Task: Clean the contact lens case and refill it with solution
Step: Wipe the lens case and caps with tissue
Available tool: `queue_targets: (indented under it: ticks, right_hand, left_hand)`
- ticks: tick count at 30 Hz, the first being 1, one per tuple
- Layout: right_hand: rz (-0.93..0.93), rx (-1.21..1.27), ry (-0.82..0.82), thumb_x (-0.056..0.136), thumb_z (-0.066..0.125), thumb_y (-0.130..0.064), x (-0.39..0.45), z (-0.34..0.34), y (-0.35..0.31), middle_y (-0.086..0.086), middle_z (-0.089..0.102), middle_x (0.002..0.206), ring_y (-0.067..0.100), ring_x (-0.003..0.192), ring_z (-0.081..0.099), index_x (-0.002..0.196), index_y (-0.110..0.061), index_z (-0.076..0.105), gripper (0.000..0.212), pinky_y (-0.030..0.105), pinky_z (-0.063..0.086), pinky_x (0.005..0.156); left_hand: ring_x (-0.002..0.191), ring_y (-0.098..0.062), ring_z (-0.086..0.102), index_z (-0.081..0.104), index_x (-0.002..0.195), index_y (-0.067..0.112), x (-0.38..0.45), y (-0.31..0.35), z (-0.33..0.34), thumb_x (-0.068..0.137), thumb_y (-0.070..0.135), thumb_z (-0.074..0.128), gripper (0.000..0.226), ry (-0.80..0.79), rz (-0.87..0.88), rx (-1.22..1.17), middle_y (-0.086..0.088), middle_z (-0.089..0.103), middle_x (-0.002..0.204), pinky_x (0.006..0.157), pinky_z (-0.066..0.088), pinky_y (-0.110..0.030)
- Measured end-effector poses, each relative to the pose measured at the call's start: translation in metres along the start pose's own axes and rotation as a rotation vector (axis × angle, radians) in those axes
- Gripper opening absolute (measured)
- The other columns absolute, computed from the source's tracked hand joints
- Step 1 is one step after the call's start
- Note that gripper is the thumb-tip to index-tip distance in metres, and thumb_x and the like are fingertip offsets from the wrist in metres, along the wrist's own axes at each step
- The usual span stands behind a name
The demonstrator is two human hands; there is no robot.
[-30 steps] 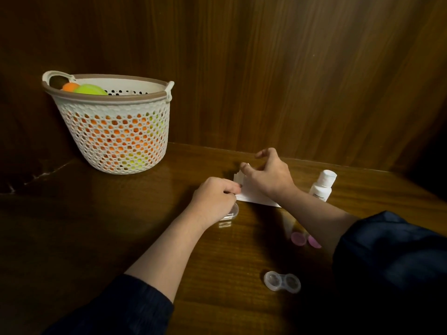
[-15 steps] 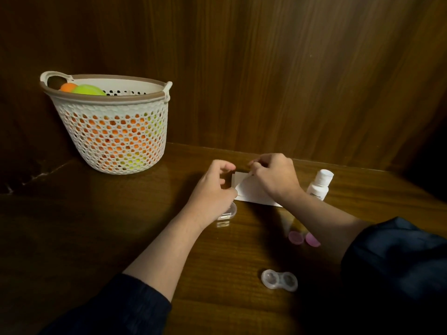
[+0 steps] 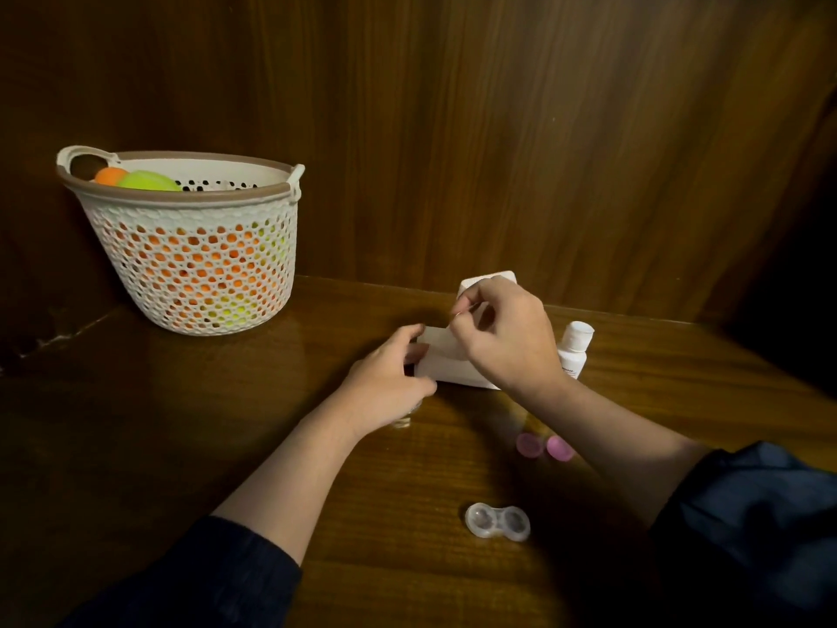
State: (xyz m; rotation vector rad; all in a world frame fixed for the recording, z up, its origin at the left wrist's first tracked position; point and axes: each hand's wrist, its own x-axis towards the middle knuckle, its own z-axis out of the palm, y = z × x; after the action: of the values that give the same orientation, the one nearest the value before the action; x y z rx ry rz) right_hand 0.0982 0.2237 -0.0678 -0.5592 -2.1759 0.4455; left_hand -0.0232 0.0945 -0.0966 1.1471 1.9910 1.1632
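Open tabletop (image 3: 158, 446) lower left and centre of frame, free to sweep. Basket (image 3: 194, 260) blocks upper left. Wall panel (image 3: 498, 151) closes the back. My forearms crowd mid-frame; lens case (image 3: 497, 522) sits low centre-right, pink caps (image 3: 543, 445) and bottle (image 3: 574, 349) clutter the right.

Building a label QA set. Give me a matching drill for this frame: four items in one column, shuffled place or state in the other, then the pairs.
Items:
1. contact lens case
2. pink caps
3. solution bottle
4. basket

Descriptions:
A. far left by the wall, holding orange and green balls
B. upright, beside the right wrist
C. open, nearest the camera
D. lying off the case, by the right forearm

Pairs: 1-C, 2-D, 3-B, 4-A
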Motion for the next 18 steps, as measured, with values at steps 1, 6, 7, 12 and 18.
queue_targets:
  ticks: [1,6,7,12,18]
  right_hand:
    - [0.001,0.030,0.013,0.094,0.063,-0.027,0.000,0.000,-0.001,-0.010,0.068,0.089,0.011,0.085,0.064,0.086,-0.024,0.071,0.011,0.040,0.059,0.071]
    - [0.044,0.237,-0.019,0.092,0.048,-0.032,0.000,-0.001,-0.004,-0.008,0.065,0.087,0.008,0.084,0.058,0.086,-0.017,0.066,0.025,0.021,0.045,0.070]
    - [0.047,0.302,0.008,0.091,0.047,-0.030,0.000,-0.002,-0.005,-0.012,0.064,0.085,0.005,0.081,0.057,0.083,-0.018,0.065,0.023,0.017,0.042,0.069]
    - [0.106,0.454,0.110,0.092,0.042,-0.016,0.005,-0.009,-0.011,-0.033,0.061,0.077,-0.011,0.085,0.058,0.080,-0.025,0.058,0.022,0.007,0.045,0.068]
    - [0.125,0.446,0.126,0.100,0.041,-0.019,0.004,-0.034,-0.025,-0.032,0.063,0.087,-0.010,0.093,0.059,0.090,-0.027,0.059,0.022,0.022,0.052,0.078]
  left_hand:
    - [0.152,-0.020,0.042,0.026,0.165,0.037,0.000,0.000,0.000,0.100,0.015,0.069,0.082,-0.002,-0.002,0.001,0.008,0.046,0.165,0.124,0.039,-0.054]
    - [0.152,-0.019,0.042,0.027,0.165,0.038,0.003,-0.003,0.001,0.101,0.021,0.070,0.079,-0.026,-0.001,0.031,0.011,0.048,0.163,0.126,0.036,-0.055]
    - [0.152,-0.019,0.042,0.027,0.165,0.038,0.004,-0.004,0.000,0.100,0.022,0.070,0.079,-0.030,-0.001,0.031,0.012,0.048,0.163,0.126,0.036,-0.055]
    - [0.153,-0.020,0.041,0.026,0.165,0.036,0.001,-0.003,0.001,0.098,0.022,0.074,0.084,-0.033,0.029,0.037,0.011,0.046,0.164,0.126,0.036,-0.053]
    - [0.154,-0.022,0.026,0.040,0.155,0.049,-0.031,0.026,-0.013,0.073,0.027,0.073,0.091,0.005,0.213,-0.009,0.012,0.027,0.167,0.123,0.033,-0.049]
